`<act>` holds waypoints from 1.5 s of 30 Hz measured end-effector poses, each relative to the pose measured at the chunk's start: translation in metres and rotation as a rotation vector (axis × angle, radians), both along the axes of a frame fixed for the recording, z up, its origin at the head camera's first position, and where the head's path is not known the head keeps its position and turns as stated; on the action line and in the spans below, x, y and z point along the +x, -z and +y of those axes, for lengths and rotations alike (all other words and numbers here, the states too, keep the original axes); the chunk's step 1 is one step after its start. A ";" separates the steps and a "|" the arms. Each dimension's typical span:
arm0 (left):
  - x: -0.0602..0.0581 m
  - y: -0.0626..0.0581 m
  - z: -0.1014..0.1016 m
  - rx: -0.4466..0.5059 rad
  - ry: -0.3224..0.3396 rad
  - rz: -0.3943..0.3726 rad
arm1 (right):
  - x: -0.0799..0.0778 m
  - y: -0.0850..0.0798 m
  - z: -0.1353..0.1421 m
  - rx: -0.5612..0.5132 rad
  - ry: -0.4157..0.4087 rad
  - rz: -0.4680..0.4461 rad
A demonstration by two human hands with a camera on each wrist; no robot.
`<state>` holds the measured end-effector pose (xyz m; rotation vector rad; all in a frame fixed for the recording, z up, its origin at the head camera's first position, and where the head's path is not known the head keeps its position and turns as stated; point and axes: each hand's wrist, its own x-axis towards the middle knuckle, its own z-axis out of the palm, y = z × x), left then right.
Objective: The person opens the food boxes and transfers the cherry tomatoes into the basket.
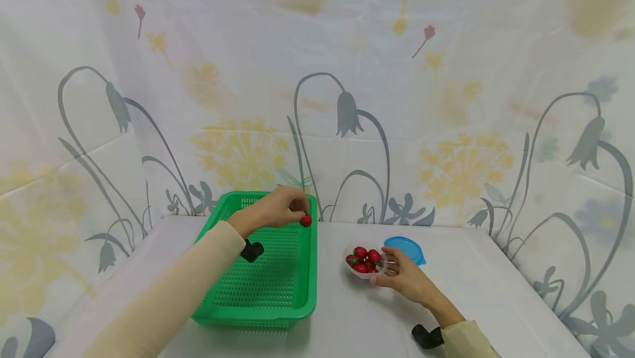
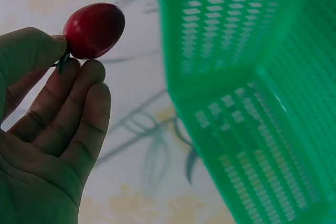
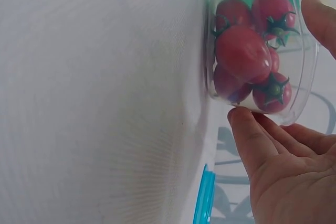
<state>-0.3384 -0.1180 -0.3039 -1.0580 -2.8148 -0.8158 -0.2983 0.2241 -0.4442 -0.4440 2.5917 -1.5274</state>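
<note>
My left hand point(image 1: 278, 208) pinches a red cherry tomato point(image 1: 306, 219) by its green stem end, over the right far part of a green plastic basket point(image 1: 312, 275). In the left wrist view the tomato point(image 2: 97, 30) hangs between thumb and fingertips, beside the basket's perforated wall point(image 2: 181, 95). On the table to the right stands a small clear plastic container point(image 3: 311, 72) with several cherry tomatoes point(image 3: 244, 53) in it. My right hand point(image 1: 408, 279) holds this container from its right side, thumb at the near side and fingers at the far side.
Just behind the right hand lies a blue lid point(image 1: 407, 250) on the white tabletop point(image 1: 347, 314). A flower-printed cloth point(image 1: 357, 181) hangs behind and at both sides of the table. Black wrist mounts point(image 1: 426, 337) sit on both arms.
</note>
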 end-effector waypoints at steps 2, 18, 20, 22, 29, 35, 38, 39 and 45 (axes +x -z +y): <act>-0.002 0.005 -0.008 -0.011 -0.018 -0.013 | 0.000 0.000 0.000 0.001 0.005 -0.002; -0.018 0.054 -0.036 -0.176 -0.071 -0.081 | 0.000 0.000 0.000 0.002 -0.005 -0.005; -0.018 0.058 -0.036 -0.181 -0.071 -0.094 | 0.000 0.000 0.000 0.003 -0.015 0.003; -0.018 0.062 -0.036 -0.181 -0.063 -0.101 | 0.000 -0.001 0.000 -0.003 -0.022 0.009; -0.021 0.074 -0.034 -0.207 -0.048 -0.116 | 0.003 -0.004 0.000 -0.029 -0.026 0.013; -0.021 0.077 -0.032 -0.210 -0.047 -0.111 | 0.004 -0.005 -0.001 -0.014 -0.021 0.013; -0.020 0.078 -0.032 -0.205 -0.050 -0.116 | 0.003 -0.004 -0.001 -0.009 -0.023 0.017; -0.020 0.078 -0.031 -0.204 -0.051 -0.118 | 0.002 -0.003 -0.001 -0.008 -0.023 0.019; -0.021 0.078 -0.031 -0.171 -0.075 -0.138 | 0.001 -0.001 0.000 -0.020 -0.024 0.020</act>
